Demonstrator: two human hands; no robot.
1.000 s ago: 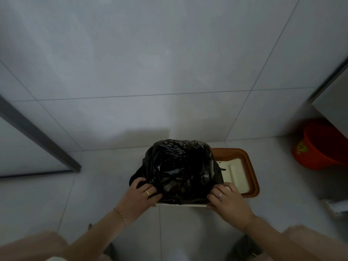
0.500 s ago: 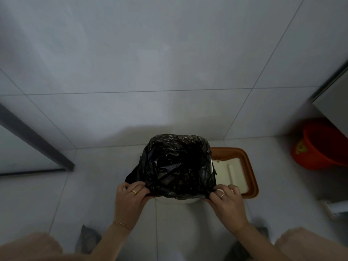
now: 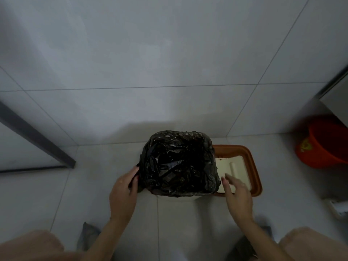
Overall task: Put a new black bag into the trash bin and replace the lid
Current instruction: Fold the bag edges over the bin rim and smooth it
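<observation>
Bag (image 3: pixel 178 162) of black plastic is already spread over the mouth of the trash bin (image 3: pixel 177 198), and the left hand (image 3: pixel 123 189) pinches a fold of it at the bin's near left corner, fingers and thumb curled on the plastic. The right hand (image 3: pixel 237 193) is off the bag, just beside the bin's right edge, fingers straight and relaxed, holding nothing; its fingertips lie over the near part of the lid (image 3: pixel 239 166), though whether they touch it is not clear, as the hand is blurred. Beyond the right hand the lid rests on the floor (image 3: pixel 98 185), a brown frame with a cream flap, touching or nearly touching the bin's right side. Farther off to the right stands an orange bucket (image 3: pixel 323 146) by the wall (image 3: pixel 169 63). By my reading the lining step is nearly finished and the lid step is starting. Next the left hand should tuck or let go its fold, and the right hand should grip the lid's frame, lift it over the bin and press it down squarely so it traps the bag's edge without dragging it inside.
</observation>
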